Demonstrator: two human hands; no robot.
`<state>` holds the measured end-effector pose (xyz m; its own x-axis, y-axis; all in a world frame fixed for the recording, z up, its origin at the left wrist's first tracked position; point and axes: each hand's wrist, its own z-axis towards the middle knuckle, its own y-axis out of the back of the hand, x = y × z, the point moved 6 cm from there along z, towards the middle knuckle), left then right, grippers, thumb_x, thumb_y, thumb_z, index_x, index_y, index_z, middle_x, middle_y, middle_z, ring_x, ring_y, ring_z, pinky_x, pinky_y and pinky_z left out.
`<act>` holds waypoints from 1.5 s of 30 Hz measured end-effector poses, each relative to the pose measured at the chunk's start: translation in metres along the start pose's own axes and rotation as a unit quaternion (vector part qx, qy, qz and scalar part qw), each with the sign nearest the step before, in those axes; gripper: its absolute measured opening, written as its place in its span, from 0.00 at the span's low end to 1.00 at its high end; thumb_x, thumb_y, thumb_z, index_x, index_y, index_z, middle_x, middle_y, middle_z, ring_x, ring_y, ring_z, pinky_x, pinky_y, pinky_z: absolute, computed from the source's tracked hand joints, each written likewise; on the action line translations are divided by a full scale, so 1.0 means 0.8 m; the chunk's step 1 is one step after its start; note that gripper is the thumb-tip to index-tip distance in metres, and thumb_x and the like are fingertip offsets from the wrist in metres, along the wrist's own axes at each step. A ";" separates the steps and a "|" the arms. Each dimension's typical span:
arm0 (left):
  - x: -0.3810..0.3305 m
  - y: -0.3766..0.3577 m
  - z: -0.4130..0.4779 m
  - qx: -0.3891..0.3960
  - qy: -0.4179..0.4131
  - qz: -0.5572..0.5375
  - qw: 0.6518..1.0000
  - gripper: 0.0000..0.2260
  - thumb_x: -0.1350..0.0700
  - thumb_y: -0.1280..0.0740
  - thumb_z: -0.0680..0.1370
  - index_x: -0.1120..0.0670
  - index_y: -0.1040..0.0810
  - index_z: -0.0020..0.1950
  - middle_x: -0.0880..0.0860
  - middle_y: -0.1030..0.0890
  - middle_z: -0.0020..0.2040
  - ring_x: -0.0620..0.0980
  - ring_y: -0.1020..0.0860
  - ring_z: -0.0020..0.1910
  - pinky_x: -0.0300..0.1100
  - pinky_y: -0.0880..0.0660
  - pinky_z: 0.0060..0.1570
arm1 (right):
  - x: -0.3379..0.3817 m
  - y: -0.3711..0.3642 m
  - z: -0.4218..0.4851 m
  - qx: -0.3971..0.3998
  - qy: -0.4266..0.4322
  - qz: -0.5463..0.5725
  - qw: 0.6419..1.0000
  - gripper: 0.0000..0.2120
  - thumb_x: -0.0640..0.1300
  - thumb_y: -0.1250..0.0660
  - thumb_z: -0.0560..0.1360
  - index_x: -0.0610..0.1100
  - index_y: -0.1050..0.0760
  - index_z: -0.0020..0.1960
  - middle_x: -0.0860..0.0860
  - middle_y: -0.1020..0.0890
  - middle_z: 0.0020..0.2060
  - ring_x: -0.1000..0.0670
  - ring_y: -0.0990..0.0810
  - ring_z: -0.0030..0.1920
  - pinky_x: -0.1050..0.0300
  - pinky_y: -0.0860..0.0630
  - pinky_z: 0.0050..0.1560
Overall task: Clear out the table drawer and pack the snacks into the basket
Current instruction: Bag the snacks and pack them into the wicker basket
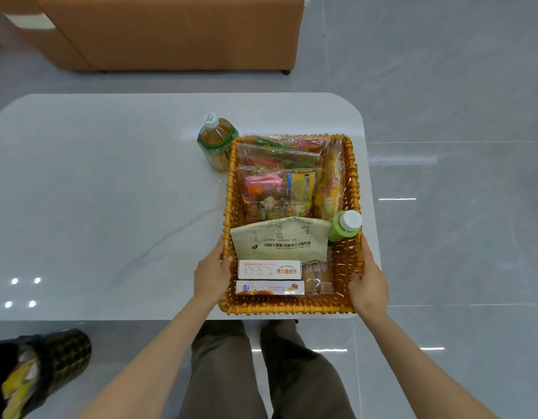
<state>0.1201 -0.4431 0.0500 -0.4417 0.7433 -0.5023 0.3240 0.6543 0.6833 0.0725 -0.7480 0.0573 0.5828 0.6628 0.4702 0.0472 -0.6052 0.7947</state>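
A woven orange basket (287, 306) stands on the white table (110, 192) near its front right edge. It holds clear bags of snacks (277, 182), a beige pouch (281, 240), two flat boxes (269, 278) and a small green bottle (345, 226) in its right side. My left hand (211, 275) grips the basket's left wall, thumb over the rim. My right hand (367, 279) grips the right wall the same way. No drawer shows in this view.
A tea bottle with a white cap (216, 140) stands on the table just beyond the basket's far left corner. An orange sofa (177, 28) is behind the table. A dark bin with wrappers (41, 370) sits on the floor at lower left.
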 end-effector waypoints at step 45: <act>-0.238 0.179 -0.146 0.034 -0.256 0.068 0.964 0.23 0.54 0.42 0.82 0.51 0.41 0.77 0.53 0.30 0.72 0.50 0.32 0.70 0.44 0.33 0.64 | 0.161 0.228 -0.108 -0.036 0.157 0.084 0.983 0.17 0.40 0.38 0.79 0.48 0.28 0.67 0.52 0.22 0.61 0.50 0.20 0.49 0.56 0.24 0.50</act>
<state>0.1529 -0.5072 0.3055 0.0730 0.7826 -0.6182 0.4108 0.5412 0.7337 0.0859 -0.7348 0.2959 0.2978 0.6662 0.6838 -0.0919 -0.6929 0.7151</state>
